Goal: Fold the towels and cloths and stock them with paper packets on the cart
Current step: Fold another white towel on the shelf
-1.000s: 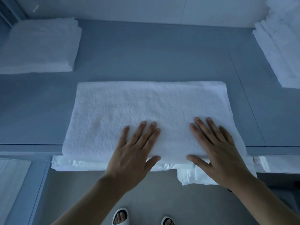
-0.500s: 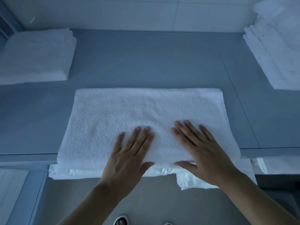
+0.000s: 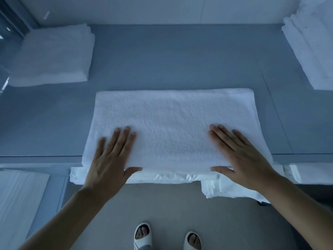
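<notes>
I see white slippers [image 3: 142, 235] on the floor. My left hand [image 3: 110, 156] and right hand [image 3: 241, 157] lie flat, fingers straight, well apart on the folded towel [image 3: 171, 123] at the gray surface's [image 3: 162, 60] near edge. Beyond it, towel stacks sit far left [image 3: 52, 55] and far right [image 3: 313, 46].

Dim, cold blue cast across the whole frame, low contrast. Light is soft and diffuse, source not visible; shadows under the hands [image 3: 111, 159] are faint. Small specular glints on the glass at far left edge [image 3: 7, 29]. Wide-angle barrel distortion: worktop [image 3: 162, 56] edges and the towel [image 3: 171, 123] bow outward toward the corners. Centre is acceptably sharp, terry texture resolves; corner stacks look soft and washed out.
</notes>
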